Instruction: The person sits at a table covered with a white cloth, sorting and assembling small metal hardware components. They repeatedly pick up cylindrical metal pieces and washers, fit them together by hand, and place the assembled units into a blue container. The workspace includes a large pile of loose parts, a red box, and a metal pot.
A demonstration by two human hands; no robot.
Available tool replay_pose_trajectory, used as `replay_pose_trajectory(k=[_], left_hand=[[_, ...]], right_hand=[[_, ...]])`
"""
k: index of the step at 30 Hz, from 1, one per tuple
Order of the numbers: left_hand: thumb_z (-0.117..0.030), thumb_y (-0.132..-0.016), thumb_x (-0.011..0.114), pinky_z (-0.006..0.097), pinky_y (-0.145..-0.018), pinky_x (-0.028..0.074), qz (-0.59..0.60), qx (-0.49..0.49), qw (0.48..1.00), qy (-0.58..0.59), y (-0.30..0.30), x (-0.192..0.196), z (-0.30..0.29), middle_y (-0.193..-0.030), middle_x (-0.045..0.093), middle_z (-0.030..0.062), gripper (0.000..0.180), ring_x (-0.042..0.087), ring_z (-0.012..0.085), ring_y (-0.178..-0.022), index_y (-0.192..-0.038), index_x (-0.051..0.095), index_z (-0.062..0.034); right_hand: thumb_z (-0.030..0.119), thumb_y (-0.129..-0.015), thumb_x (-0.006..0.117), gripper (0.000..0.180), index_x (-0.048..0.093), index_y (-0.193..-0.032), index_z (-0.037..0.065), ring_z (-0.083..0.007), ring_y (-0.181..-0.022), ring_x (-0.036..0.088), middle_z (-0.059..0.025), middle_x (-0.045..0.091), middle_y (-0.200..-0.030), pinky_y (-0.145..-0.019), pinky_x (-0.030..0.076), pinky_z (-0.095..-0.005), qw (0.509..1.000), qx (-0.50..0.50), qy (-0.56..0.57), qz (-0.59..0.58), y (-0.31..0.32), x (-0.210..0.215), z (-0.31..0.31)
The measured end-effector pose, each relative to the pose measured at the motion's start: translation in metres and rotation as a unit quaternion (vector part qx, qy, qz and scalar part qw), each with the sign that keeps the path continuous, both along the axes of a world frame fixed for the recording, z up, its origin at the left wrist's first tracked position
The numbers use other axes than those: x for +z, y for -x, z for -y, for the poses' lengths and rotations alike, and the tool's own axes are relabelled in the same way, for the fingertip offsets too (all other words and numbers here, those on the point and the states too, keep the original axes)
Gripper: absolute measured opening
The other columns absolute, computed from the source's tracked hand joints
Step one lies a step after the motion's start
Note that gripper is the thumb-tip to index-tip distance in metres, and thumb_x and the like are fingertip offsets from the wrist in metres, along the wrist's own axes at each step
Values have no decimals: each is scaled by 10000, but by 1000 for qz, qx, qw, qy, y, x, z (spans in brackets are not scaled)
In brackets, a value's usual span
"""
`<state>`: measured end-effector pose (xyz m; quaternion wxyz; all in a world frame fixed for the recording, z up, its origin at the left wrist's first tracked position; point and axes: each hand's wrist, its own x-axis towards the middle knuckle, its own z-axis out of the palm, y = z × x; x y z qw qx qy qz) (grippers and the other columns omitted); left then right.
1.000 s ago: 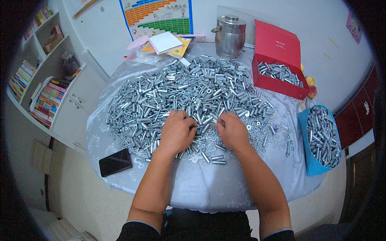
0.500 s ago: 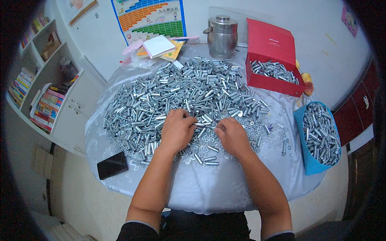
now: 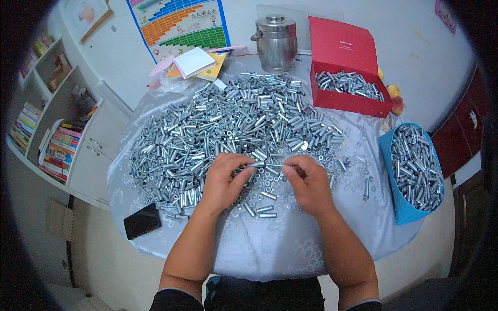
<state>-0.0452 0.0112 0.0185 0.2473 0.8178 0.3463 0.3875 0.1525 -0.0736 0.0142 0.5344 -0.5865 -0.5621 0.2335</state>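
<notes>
A wide heap of silvery metal sleeves, bolts and washers (image 3: 207,129) covers the middle of the table. At the heap's near edge, my left hand (image 3: 223,181) pinches a short metal sleeve (image 3: 257,164) between thumb and fingers. Facing it, my right hand (image 3: 311,185) grips a thin bolt (image 3: 274,165) by its right end. The bolt's shank lies in line with the sleeve and meets its right end; whether it is inside is too small to tell. Several loose sleeves (image 3: 266,215) and small washers (image 3: 270,182) lie below the two hands.
An open red box (image 3: 353,108) and a blue fabric bin (image 3: 402,199), both full of metal parts, stand at the right. A black phone (image 3: 142,221) lies front left. Behind the heap are a steel pot (image 3: 276,44) and a paper pad (image 3: 194,63). Shelves (image 3: 57,114) stand left.
Both hands have turned and come up from the heap, with the sleeve and bolt now lined up between them. The whole view has shifted slightly.
</notes>
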Motion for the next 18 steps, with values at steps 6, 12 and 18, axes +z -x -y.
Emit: replay_pose_trajectory(k=[6, 12, 18], left_hand=[[-86, -774, 709, 337, -753, 473, 5, -47, 999, -9, -2, 0, 0, -914, 678, 79, 191, 610, 235, -851, -963, 695, -58], [-64, -809, 700, 268, -705, 490, 136, -79, 951, 265, -8, -6, 5, -892, 672, 66, 189, 617, 135, -802, -990, 679, -12], [-78, -850, 672, 250, -646, 499, 305, -110, 823, 466, -14, -11, 9, -821, 662, 63, 171, 607, 119, -700, -993, 666, 16]], right_hand=[[132, -872, 628, 144, 640, -956, 16, -189, -702, 585, -107, 603, -804, -651, 467, -304, 1000, 18, 8, 11, -2, -8, -1], [161, -922, 589, 233, 662, -1091, 18, -126, -679, 585, -78, 641, -847, -634, 480, -265, 974, 116, 78, -180, 3, -1, 0], [154, -916, 608, 234, 662, -1083, -1, -106, -702, 592, -61, 653, -858, -653, 493, -241, 945, 155, 92, -272, 1, 1, -1]])
